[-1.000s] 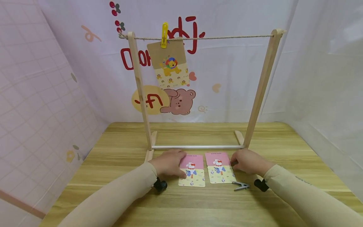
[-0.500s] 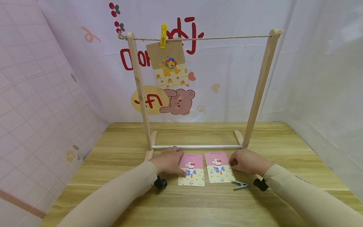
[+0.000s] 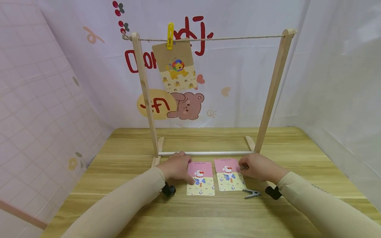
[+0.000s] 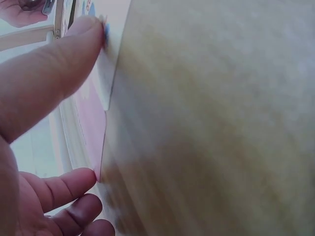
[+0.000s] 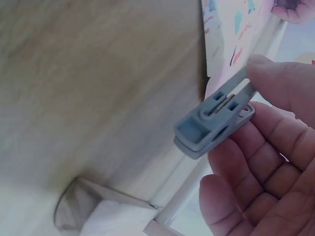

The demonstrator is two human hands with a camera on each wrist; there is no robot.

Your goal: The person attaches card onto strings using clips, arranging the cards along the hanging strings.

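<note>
My left hand [image 3: 175, 167] lies at the left edge of a pink-and-yellow rabbit card [image 3: 205, 186] on the table. In the left wrist view its thumb rests on the card and the index fingertip touches a pink corner. My right hand [image 3: 262, 168] pinches a grey clothespin [image 5: 211, 123] between thumb and fingers, beside the right edge of a second rabbit card [image 3: 230, 185]. A second grey clothespin [image 3: 251, 193] lies by that card's lower right corner. Above, a yellow clothespin [image 3: 170, 36] fixes a lion card [image 3: 175, 74] to a string [image 3: 232, 38].
The string spans two wooden posts [image 3: 145, 92] joined low down by a white rod [image 3: 208, 153], just behind the cards. Their wooden feet [image 3: 250, 143] stand on the wood-grain table [image 3: 193, 221]. A printed white cloth [image 3: 238, 99] hangs behind.
My right hand has shifted slightly left, bringing the clothespin in its fingers over the right card's edge. The left hand has barely moved, and both cards lie where they were.
</note>
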